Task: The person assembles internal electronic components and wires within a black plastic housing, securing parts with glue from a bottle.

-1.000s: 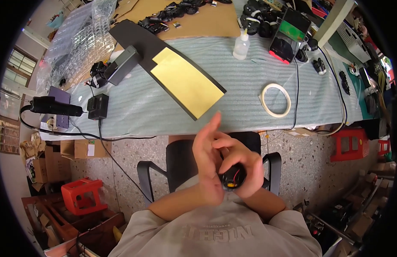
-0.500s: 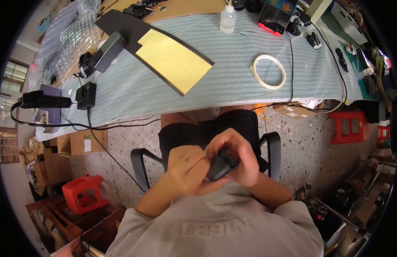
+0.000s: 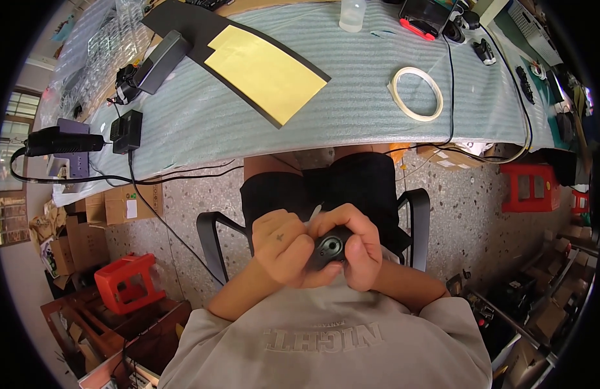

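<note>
Above my lap, both hands hold a small black rounded plastic device (image 3: 330,249) between them. The face turned up has a round, ringed recess with a dark centre. My left hand (image 3: 282,249) is closed, its thumb and curled fingers at the device's left side. My right hand (image 3: 356,245) wraps over the far side and the right, with the thumb pressed near the ringed face. A thin pale strip or tip (image 3: 317,211) sticks up between the hands; what it belongs to is hidden. Fingers cover much of the device.
On the foam-covered table (image 3: 352,110) lie a black board with a yellow sheet (image 3: 267,71), a tape roll (image 3: 396,97), a black charger-like box (image 3: 126,131) and a corded black tool (image 3: 63,142). A squeeze bottle (image 3: 352,16) stands farther back. Chair armrests (image 3: 416,220) flank me.
The device has turned in my hands, so its ringed round face now shows instead of its open-looking end. My right fingers have closed further over it. The view has shifted slightly.
</note>
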Tool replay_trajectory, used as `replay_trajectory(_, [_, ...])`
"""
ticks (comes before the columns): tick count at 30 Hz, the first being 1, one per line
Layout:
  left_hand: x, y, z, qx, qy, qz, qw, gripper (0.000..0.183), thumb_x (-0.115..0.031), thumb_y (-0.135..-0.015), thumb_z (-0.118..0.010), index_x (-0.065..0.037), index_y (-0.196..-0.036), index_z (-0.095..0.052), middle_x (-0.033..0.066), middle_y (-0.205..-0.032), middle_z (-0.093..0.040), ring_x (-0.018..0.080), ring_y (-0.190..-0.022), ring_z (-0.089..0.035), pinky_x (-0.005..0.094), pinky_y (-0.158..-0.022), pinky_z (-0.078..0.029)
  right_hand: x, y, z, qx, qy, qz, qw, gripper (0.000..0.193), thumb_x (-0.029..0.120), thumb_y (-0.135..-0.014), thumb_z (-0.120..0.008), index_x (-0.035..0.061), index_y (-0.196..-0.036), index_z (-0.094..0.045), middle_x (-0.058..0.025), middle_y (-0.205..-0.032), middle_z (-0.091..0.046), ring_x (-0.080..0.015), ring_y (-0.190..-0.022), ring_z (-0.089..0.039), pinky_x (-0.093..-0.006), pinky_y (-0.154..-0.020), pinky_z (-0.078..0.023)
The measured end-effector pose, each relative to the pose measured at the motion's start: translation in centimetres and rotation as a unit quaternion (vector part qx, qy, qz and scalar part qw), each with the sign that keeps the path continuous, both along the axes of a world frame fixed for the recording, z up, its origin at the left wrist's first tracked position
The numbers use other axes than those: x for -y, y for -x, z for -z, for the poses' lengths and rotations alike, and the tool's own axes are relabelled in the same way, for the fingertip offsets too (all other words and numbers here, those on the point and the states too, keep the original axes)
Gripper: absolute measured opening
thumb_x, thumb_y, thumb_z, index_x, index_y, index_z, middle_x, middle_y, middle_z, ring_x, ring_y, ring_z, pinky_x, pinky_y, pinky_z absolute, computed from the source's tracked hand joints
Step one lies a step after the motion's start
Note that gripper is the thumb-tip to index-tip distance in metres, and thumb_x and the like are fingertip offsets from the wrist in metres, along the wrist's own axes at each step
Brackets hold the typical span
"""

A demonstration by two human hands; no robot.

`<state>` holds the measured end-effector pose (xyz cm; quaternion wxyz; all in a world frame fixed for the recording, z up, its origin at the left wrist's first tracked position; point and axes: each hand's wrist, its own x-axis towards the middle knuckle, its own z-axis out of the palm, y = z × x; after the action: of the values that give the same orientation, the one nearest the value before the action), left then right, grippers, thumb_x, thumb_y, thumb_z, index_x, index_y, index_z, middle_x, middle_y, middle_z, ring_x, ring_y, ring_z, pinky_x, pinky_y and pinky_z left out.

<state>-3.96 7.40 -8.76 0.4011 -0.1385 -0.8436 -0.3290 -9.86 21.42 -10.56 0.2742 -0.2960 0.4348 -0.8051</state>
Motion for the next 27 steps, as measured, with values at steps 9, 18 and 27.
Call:
replay_trajectory(9, [0.7,0.0,0.8,0.056,-0.129,0.133,0.981,0.037,-0.025,-0.080,-0.071,-0.003,-0.066,-0.045,0.0102,-0.060,-0.043,0.0229,-0.045,-0.042,0.0335,-0.042,-0.032,-0.7,2.2,-0.8,-0.175,0.023,-0.042,0.983,0.022,0.011,-0.081,-0.069,-0.0052,-0.096,-0.063,-0.0139,-0.082,-0.062,-0.0232,-0.065,-0.059,-0.0307,-0.057,-0.045])
replay_trajectory(18, [-1.8,-2.0,4.2,0.142,-0.618,0.095,0.767,0.030,-0.030,-0.101,-0.054,-0.003,-0.112,-0.047,0.0190,-0.106,-0.063,0.0237,-0.087,-0.063,0.0325,-0.068,-0.052,0.3,4.3,-3.8,-0.394,-0.215,0.167,0.878,0.022,0.005,-0.078,-0.074,-0.0003,-0.099,-0.071,-0.0154,-0.098,-0.069,-0.0297,-0.088,-0.066,-0.0345,-0.079,-0.053])
replay_trajectory(27, [0.4,-1.4,3.4,0.278,-0.714,0.013,0.643,0.019,-0.029,-0.101,-0.051,-0.011,-0.103,-0.049,0.0123,-0.085,-0.064,0.0214,-0.068,-0.061,0.0285,-0.053,-0.044,-1.2,15.8,-5.2,-0.541,-0.474,0.310,0.621,0.016,0.009,-0.073,-0.078,0.0030,-0.083,-0.066,-0.0119,-0.078,-0.064,-0.0328,-0.078,-0.061,-0.0414,-0.070,-0.049])
